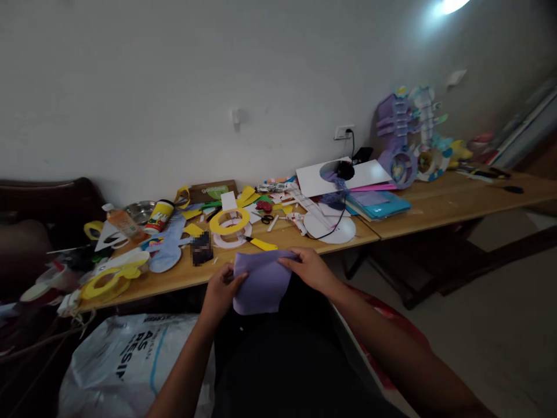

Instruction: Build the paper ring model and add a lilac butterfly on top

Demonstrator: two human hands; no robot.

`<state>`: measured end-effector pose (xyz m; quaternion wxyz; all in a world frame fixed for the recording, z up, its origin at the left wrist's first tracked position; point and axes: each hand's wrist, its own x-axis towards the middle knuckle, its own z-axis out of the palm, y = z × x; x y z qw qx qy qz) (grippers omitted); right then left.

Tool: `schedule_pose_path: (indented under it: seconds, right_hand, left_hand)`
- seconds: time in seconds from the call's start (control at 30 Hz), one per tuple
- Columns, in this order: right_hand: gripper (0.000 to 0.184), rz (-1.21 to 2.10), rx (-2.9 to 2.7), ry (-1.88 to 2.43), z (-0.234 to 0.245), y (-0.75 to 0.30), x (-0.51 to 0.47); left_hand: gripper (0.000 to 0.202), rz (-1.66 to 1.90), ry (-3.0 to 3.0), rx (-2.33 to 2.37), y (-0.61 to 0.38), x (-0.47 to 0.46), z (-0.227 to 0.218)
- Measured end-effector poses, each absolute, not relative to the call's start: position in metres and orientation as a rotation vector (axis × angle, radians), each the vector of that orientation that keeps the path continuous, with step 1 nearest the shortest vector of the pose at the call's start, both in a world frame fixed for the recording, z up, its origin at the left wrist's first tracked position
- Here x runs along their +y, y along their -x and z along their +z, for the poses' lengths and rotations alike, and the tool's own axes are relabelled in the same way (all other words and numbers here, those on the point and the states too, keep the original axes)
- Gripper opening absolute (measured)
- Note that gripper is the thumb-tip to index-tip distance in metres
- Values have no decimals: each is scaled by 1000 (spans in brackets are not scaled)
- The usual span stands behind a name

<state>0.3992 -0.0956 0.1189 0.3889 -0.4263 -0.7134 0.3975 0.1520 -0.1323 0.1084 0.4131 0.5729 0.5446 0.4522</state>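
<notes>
I hold a lilac foam sheet (262,281) in front of me, at the near edge of a wooden table (439,203). My left hand (221,292) pinches the sheet's left edge. My right hand (307,268) grips its upper right edge, fingers curled over it. The sheet hangs bent between both hands, above my dark lap. A yellow paper scrap (263,244) lies on the table just beyond the sheet.
The table is littered with yellow and white foam rings (229,223), scissors (267,219), a white disc (331,229), teal sheets (379,204), a steel bowl (140,211) and a can (160,216). Paper models (409,139) stand at the far right. A white plastic sack (126,360) sits at my lower left.
</notes>
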Motion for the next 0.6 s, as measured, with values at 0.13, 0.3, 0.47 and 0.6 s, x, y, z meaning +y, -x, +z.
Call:
schedule_pose_path:
  seconds: [0.13,0.3,0.47,0.6]
  right_hand:
    - [24,1017,-1793,1082,126,-400,-120]
    - [27,1212,-1562,962,132,-396,-126]
    - [26,1083,-1447,1001,138,-399,-127]
    - [26,994,-1477,1022,141,-399,-130]
  left_hand:
    - [46,1269,-1331,1409,-158,-158,114]
    - [46,1340,-1007,1410,-172,-168,142]
    - [44,1355,-892,1328,-174,-168,149]
    - [41,1364,-874,1307,-176,-168,148]
